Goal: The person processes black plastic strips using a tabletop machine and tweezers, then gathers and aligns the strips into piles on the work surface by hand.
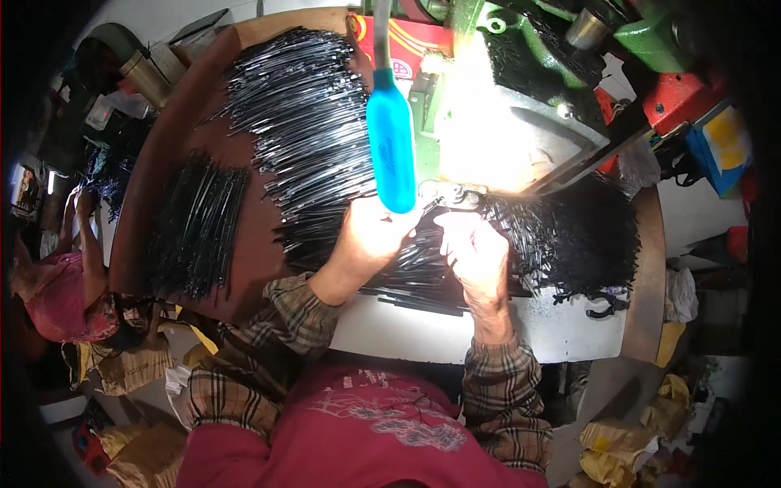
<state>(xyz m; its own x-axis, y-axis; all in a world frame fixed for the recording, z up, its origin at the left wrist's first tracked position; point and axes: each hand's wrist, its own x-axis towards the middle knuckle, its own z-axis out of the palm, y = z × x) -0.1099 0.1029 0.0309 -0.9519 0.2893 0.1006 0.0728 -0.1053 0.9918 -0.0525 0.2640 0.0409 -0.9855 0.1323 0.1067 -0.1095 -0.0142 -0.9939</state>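
Observation:
My left hand (368, 236) is closed in a pinch just below the blue handle (392, 146), which partly hides its fingertips. What those fingers hold is too small to make out. My right hand (476, 254) is also closed, its thumb and fingers pressed together under a small metal fixture (457, 195) on the green machine. Glare hides whatever sits in its pinch. Thin black rods (313, 146) lie in a long, dense pile to the left of the fixture and continue beneath both hands. More dark, thin pieces (582, 236) are heaped right of my right hand.
A separate bundle of black rods (199, 228) rests on the brown tabletop (260, 244) at left. The green machine (651, 41) with a bright lamp stands at the far side. A white board (407, 335) forms the near edge. Another person (69, 293) sits at far left.

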